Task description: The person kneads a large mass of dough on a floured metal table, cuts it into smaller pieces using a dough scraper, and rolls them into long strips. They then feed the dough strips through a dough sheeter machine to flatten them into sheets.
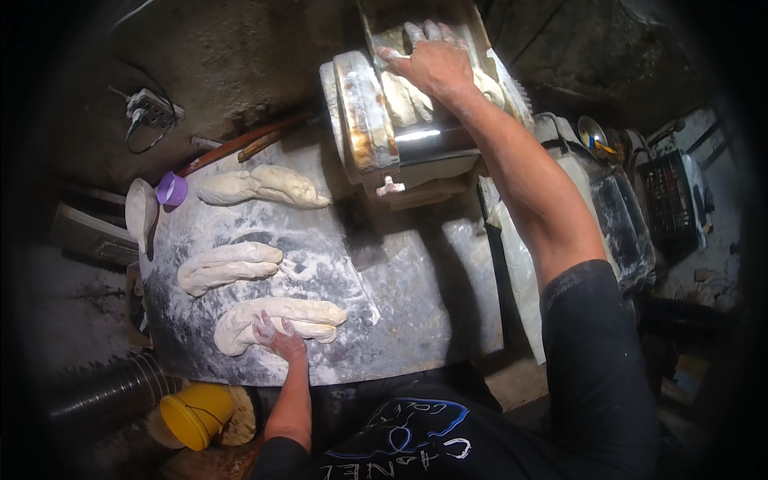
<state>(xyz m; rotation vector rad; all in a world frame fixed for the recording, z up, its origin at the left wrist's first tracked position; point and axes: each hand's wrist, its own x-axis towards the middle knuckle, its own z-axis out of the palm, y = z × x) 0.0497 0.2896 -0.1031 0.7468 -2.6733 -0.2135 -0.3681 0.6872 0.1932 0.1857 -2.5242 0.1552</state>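
My left hand [281,341] rests with spread fingers on a folded length of dough [240,318] near the front edge of the floured metal table [414,288]. Behind it lie a second folded dough piece [231,267] and a longer, twisted one [264,185]. At the upper right, my right hand [437,60] reaches flat, fingers spread, over dough [401,99] in the top of a dough roller machine [363,114]. The metal roller [435,141] shows just below that dough. Flour coats the fingers of both hands.
A purple cup [172,189] and a floury scoop [140,210] sit at the table's left edge, near a wooden stick [258,146]. A yellow bucket [197,416] stands below the front left corner. A power strip [153,109] with cables is at the upper left. Plastic sheeting [522,270] hangs at the right.
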